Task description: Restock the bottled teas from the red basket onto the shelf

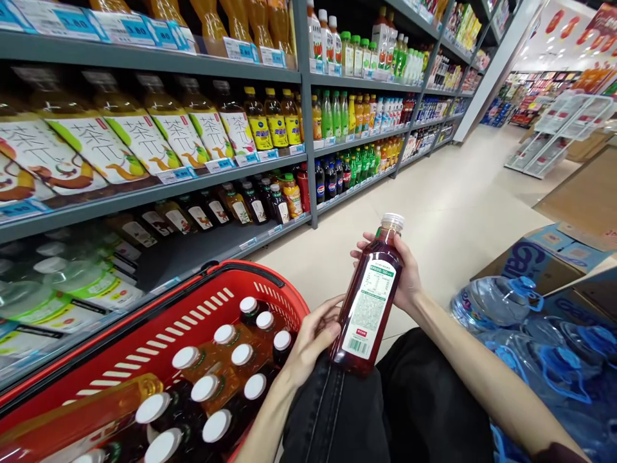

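I hold a dark red drink bottle (369,299) with a white cap and a green-and-white label, tilted over my lap. My right hand (407,273) is wrapped round its upper part, just under the cap. My left hand (313,337) cups the bottle's base from the left, fingers curled against it. To the left of my knees stands a red shopping basket (202,308) holding several white-capped bottles of amber and dark drinks (231,360).
Grey shelves (193,186) stocked with tea, juice and soda bottles run along the left and recede down the aisle. Large blue water jugs (496,302) and cardboard boxes (554,254) sit on the floor at right. A white wire rack (554,132) stands farther off.
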`<state>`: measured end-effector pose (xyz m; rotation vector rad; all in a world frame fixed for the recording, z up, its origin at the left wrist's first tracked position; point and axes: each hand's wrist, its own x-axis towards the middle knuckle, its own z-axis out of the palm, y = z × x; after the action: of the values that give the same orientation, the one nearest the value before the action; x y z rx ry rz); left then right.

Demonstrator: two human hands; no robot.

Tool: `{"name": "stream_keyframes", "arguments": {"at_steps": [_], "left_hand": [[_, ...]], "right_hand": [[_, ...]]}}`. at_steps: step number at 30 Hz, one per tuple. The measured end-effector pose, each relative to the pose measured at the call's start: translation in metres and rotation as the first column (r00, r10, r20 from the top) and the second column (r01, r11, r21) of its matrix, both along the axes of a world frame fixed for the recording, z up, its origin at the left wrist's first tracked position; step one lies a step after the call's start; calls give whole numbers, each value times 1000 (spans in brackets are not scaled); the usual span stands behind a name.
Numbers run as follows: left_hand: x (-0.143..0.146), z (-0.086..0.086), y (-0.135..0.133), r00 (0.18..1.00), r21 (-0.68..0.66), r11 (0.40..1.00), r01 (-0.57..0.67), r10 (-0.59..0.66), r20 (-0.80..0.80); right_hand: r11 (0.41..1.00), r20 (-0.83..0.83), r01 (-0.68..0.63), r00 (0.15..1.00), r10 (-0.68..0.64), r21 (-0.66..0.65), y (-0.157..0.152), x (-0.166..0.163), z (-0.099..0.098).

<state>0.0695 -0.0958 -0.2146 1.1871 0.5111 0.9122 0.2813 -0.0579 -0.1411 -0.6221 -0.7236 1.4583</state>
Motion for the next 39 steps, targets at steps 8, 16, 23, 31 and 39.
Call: {"name": "stream_keyframes", "arguments": {"at_steps": [8, 16, 23, 31, 39], "left_hand": [[0, 1, 2, 994, 54, 996, -73, 77, -76], [1, -4, 4, 995, 78, 994, -73, 78, -61], [2, -6, 3, 998, 66, 997, -45, 48, -42], [0, 7, 1, 992, -11, 995, 100, -100, -72], [5, 21, -4, 985, -102, 989, 103, -116, -132]], "right_hand": [[1000, 78, -2, 997, 3, -8, 6, 6, -2], [1000, 89, -1, 996, 0, 9, 6, 7, -3], [1000, 106, 19, 994, -17, -18, 5, 6, -1], [993, 157, 47, 987, -30, -106, 7, 6, -1], [973, 280, 165, 953, -115, -162, 16, 10, -23]]}}
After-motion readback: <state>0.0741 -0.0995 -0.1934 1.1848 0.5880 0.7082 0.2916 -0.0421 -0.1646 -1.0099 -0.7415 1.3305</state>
